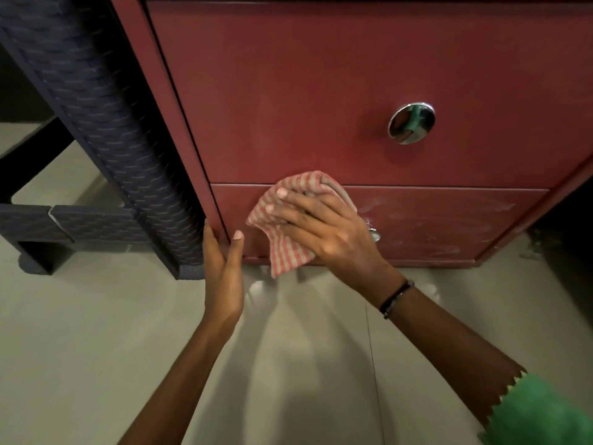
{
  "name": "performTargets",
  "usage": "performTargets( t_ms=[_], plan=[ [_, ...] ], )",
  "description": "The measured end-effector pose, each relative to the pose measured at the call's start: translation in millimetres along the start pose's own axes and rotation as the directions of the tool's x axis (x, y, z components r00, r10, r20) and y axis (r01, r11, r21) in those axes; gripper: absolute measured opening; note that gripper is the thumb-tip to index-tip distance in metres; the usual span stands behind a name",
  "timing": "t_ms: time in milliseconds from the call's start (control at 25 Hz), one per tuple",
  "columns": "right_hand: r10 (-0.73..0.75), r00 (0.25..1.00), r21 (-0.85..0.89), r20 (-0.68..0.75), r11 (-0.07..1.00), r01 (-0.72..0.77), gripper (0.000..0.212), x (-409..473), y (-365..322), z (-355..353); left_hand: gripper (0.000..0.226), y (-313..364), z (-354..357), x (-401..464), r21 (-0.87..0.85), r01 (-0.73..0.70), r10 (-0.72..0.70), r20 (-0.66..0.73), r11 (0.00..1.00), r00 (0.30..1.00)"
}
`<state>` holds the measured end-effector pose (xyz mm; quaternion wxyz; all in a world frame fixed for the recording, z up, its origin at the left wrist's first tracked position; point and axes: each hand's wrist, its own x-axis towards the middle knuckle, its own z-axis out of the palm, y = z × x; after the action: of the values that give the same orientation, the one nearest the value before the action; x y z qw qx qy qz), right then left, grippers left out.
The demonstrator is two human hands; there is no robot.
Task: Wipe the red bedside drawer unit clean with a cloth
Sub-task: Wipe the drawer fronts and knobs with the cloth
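From the head camera, a dark woven-textured furniture frame (106, 130) crowds the 9 to 10 o'clock side, its slanted leg standing right against the left side panel of the red drawer unit (305, 91). Pale floor tiles (96, 348) fill the lower half, from 4 to 8 o'clock. A round chrome knob (411, 123) sits on the upper drawer front at about 2 o'clock; a second small metal handle (373, 234) on the lower drawer (433, 226) peeks out just beside the right hand. Whitish smears show on the lower drawer front toward 3 o'clock.

The drawer unit takes up the top of the view, from 11 to 3 o'clock. The right hand (324, 229), with a dark bracelet (396, 298) on the wrist and a green sleeve (539, 415) at 5 o'clock, presses a red-and-white striped cloth (282, 239) with spread fingers flat against the left part of the lower drawer front, near the centre. The left hand (223, 268), just at 8 o'clock of the cloth, is open with fingers straight, clasping the unit's lower left corner edge, thumb on the front, holding nothing
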<state>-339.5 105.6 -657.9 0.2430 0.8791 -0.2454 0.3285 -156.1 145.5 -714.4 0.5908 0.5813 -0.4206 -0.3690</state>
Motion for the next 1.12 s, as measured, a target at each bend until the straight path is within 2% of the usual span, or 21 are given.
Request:
performTargets(
  t_ms=[160, 280, 400, 480, 600, 680, 760, 840, 920, 1000, 1120],
  plan=[
    [-0.027, 0.982, -0.053, 0.186, 0.998, 0.037, 0.027, -49.4, 8.5, -1.6, 0.084, -3.3, -1.0, 3.9, 0.102, -0.075, 0.076, 0.003, 0.992, 0.997],
    [-0.011, 0.979, -0.056, 0.203, 0.998, 0.023, 0.022, -34.6, 8.9, -8.8, 0.083, -3.0, 1.6, 7.8, 0.131, -0.168, 0.183, -0.105, 0.977, 0.978],
    [-0.032, 0.983, -0.085, 0.183, 0.995, 0.048, 0.023, -6.4, 6.2, -13.8, 0.077, 7.2, 16.4, -1.4, 0.270, -0.305, 0.373, -0.255, 0.913, 0.892],
    [-0.060, 0.979, -0.111, 0.195, 0.990, 0.082, 0.025, -3.1, 14.4, -20.9, 0.071, 15.8, 27.5, -13.5, 0.372, -0.389, 0.498, -0.266, 0.843, 0.826],
    [-0.035, 0.983, -0.114, 0.179, 0.992, 0.056, 0.034, -35.9, 36.5, -46.1, 0.059, 22.6, 38.4, -23.7, 0.452, -0.527, 0.631, -0.109, 0.719, 0.768],
    [0.082, 0.988, -0.118, 0.132, 0.991, -0.067, 0.031, -69.5, 53.6, -68.0, 0.051, 27.3, 42.4, -23.6, 0.480, -0.580, 0.657, 0.009, 0.659, 0.754],
    [0.267, 0.959, -0.119, 0.099, 0.960, -0.255, 0.031, -105.7, 65.0, -79.7, 0.044, 33.3, 45.3, -23.6, 0.511, -0.598, 0.651, 0.095, 0.617, 0.753],
    [0.397, 0.912, -0.087, 0.102, 0.917, -0.390, 0.046, -133.1, 65.7, -79.3, 0.041, 41.4, 48.1, -23.6, 0.533, -0.593, 0.635, 0.130, 0.603, 0.762],
    [0.456, 0.887, -0.043, 0.079, 0.890, -0.454, 0.048, -136.4, 58.6, -70.3, 0.040, 49.8, 51.3, -23.4, 0.551, -0.595, 0.630, 0.154, 0.585, 0.762],
    [0.390, 0.921, -0.013, -0.008, 0.921, -0.390, 0.035, -105.2, 50.6, -61.1, 0.041, 56.8, 54.7, -22.2, 0.571, -0.634, 0.653, 0.211, 0.522, 0.727],
    [0.086, 0.996, -0.170, -0.031, 0.981, -0.090, 0.021, -48.7, 38.2, -47.4, 0.041, 61.2, 61.4, -18.3, 0.569, -0.718, 0.687, 0.331, 0.401, 0.647]
  ],
)
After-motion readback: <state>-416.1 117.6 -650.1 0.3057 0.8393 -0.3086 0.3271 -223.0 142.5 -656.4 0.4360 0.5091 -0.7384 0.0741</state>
